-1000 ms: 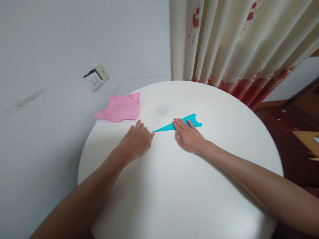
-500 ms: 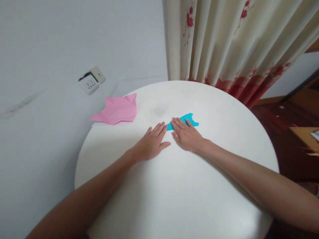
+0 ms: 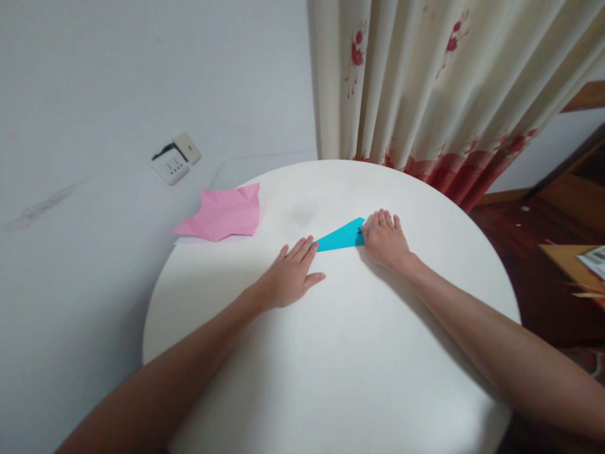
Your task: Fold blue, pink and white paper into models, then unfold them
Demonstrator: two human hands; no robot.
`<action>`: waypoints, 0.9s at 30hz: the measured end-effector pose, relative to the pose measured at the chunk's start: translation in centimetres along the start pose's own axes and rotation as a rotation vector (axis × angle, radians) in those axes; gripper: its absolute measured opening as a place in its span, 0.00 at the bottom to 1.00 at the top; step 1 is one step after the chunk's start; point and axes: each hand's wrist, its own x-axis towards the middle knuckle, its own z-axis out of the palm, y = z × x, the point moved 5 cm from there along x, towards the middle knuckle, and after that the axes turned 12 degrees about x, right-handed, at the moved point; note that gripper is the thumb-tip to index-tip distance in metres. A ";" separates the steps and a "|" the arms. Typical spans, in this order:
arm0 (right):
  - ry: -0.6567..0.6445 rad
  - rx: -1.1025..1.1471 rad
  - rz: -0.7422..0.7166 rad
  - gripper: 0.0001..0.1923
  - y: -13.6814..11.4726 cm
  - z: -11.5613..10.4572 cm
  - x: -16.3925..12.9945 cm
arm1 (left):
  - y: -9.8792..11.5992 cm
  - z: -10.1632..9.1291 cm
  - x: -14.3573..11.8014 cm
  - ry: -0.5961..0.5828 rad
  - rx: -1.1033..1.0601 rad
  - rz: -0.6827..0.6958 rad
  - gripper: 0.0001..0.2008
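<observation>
The blue paper [image 3: 341, 237] is a thin, smooth folded sheet in a long triangle shape, and it lies flat near the middle of the round white worktop [image 3: 331, 353]. The left hand [image 3: 292, 274] lies flat with fingers stretched, its fingertips pressing on the narrow tip. The right hand [image 3: 385, 234] has curled fingers and presses on the wide end. A creased pink paper [image 3: 221, 213] lies at the far left edge of the worktop.
</observation>
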 end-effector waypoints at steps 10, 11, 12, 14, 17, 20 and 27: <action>-0.293 0.178 -0.475 0.30 -8.1 2.0 -3.7 | 0.0 0.9 0.3 0.046 0.004 -0.008 0.36; -0.318 0.186 -0.484 0.30 -8.3 2.4 -3.9 | 0.0 0.9 0.3 0.041 0.000 -0.008 0.36; -0.336 0.190 -0.489 0.31 -8.3 2.6 -4.0 | 0.0 0.9 0.3 0.037 -0.004 -0.006 0.36; -0.352 0.190 -0.492 0.31 -8.1 2.8 -3.9 | 0.1 0.8 0.3 0.037 -0.009 -0.006 0.36; -0.356 0.188 -0.495 0.31 -7.8 2.7 -3.7 | 0.1 0.8 0.3 0.047 -0.012 -0.013 0.36; -0.354 0.198 -0.497 0.31 -7.7 2.4 -3.6 | 0.0 0.9 0.4 0.057 -0.025 -0.017 0.35; -0.357 0.188 -0.487 0.32 -7.7 2.3 -3.6 | -0.1 0.8 0.5 0.053 -0.058 -0.002 0.34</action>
